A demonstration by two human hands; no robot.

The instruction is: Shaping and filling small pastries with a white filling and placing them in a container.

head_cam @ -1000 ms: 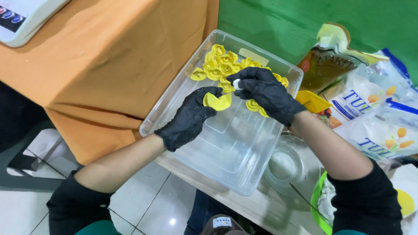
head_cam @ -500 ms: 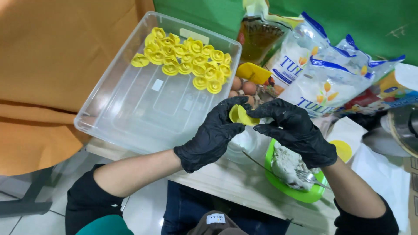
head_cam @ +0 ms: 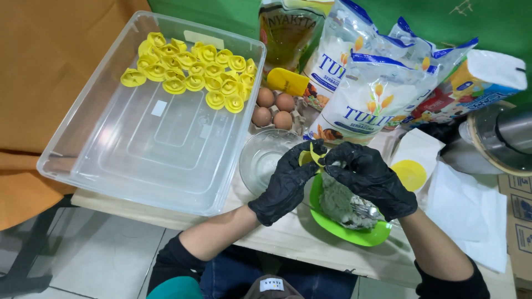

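Over the green plate we pinch a small yellow dough shell between both black-gloved hands.

Our left hand and right hand each grip the shell, which stands on edge, its long axis running away from us. Grey-green filling sits in the plate; a glass bowl lies just left. Farther off, a clear plastic tray holds yellow shells; eggs and white-and-blue flour bags stand behind.
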